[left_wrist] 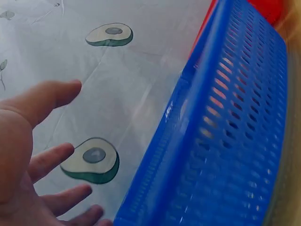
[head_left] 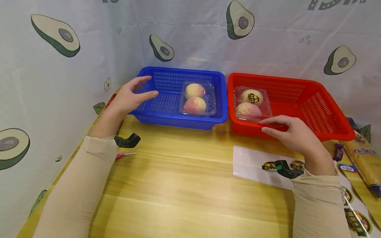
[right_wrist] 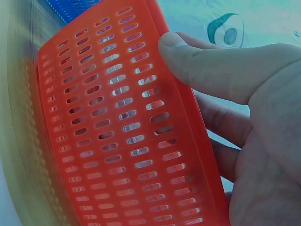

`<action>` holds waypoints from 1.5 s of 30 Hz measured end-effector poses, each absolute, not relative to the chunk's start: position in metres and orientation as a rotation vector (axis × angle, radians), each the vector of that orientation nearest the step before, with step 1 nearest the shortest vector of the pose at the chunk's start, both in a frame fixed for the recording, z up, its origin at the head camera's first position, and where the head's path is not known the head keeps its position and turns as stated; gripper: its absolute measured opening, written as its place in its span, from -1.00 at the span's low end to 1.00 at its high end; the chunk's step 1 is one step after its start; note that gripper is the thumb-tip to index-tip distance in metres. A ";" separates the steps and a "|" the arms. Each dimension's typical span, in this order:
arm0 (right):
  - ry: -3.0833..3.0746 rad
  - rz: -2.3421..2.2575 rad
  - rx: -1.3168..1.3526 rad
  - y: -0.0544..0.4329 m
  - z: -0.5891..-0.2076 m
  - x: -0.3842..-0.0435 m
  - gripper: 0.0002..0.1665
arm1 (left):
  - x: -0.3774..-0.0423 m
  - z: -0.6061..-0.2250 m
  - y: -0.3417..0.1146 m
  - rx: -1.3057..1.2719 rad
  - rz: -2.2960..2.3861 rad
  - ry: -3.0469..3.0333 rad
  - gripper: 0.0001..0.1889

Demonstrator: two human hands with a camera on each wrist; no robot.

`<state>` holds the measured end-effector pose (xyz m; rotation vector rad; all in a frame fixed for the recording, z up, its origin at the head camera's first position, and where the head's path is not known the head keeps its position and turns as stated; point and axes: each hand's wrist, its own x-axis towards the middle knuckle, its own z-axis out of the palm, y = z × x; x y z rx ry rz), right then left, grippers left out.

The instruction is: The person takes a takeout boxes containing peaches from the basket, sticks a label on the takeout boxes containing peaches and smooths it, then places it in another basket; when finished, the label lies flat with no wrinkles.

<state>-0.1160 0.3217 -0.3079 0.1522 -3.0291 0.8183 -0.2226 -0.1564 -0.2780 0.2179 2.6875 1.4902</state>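
My left hand [head_left: 128, 97] hovers over the left end of the blue basket [head_left: 178, 120], thumb and fingers spread and holding nothing. In the left wrist view its fingers stay apart from the rim. My right hand [head_left: 293, 134] holds the front rim of the red basket [head_left: 306, 105], the thumb [right_wrist: 188, 59] in front of the wall and the fingers behind it. A clear clamshell pack of two peaches [head_left: 251, 104] lies in the red basket's left end; its upper peach bears a black-and-gold label. Another pack of two peaches [head_left: 194, 99] sits at the blue basket's right side.
A white sheet [head_left: 247, 162] with round black-and-gold stickers lies in front of the red basket. More sticker sheets [head_left: 357, 211], a yellow packet [head_left: 364, 155] and small wrapped sweets [head_left: 338, 152] lie at right. Near my left wrist is a pink-handled tool [head_left: 120, 155]. An avocado-print curtain [head_left: 190, 33] hangs behind.
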 end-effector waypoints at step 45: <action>-3.023 0.842 0.158 0.322 -0.308 -0.118 -0.49 | -0.293 -0.272 -0.025 0.002 1.145 2.246 -0.19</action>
